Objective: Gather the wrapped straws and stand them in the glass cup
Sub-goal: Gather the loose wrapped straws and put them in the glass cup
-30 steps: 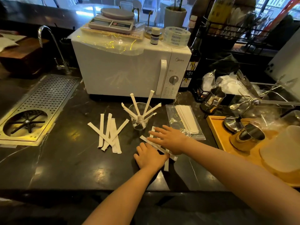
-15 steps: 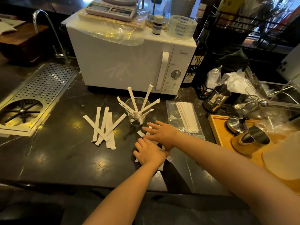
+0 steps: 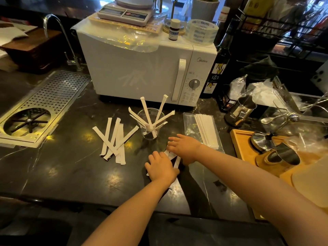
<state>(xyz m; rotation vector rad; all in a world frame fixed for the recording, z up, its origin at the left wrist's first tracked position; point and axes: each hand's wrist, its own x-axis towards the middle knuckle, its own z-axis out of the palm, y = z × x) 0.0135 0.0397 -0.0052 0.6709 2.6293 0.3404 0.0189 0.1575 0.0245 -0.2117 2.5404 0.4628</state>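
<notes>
A dark marble counter [image 3: 58, 174] runs across the view, with a white microwave [image 3: 142, 68] at the far side, a perforated drip tray [image 3: 44, 110] at the left and a wooden tray [image 3: 243, 144] of steel pots at the right. A clear bag [image 3: 200, 128] of more wrapped straws lies just right of the cup.

The glass cup [image 3: 150, 125] stands in front of the microwave, with about six wrapped straws fanned out of it, leaning on the rim rather than upright. A loose pile [image 3: 115, 139] of straws lies flat on the counter left of the cup, their long axes running mostly near to far, a few crossing.

A smaller batch [image 3: 176, 161] lies near of the cup, and both hands are on it. The left hand [image 3: 160, 167] is laid palm down over the near ends, fingers spread and pressing rather than curled. The right hand [image 3: 184, 147] lies over the far ends, fingers extended leftward and loose. Neither looks clenched around a straw, though whether any is pinched underneath I cannot tell.

The visible strips run near to far, tilted slightly, between the two palms. The cup is just beyond the right hand's fingertips, so that hand seems better placed to carry the batch.

Most of this batch is hidden under the hands, so its count and exact lie are unclear.
</notes>
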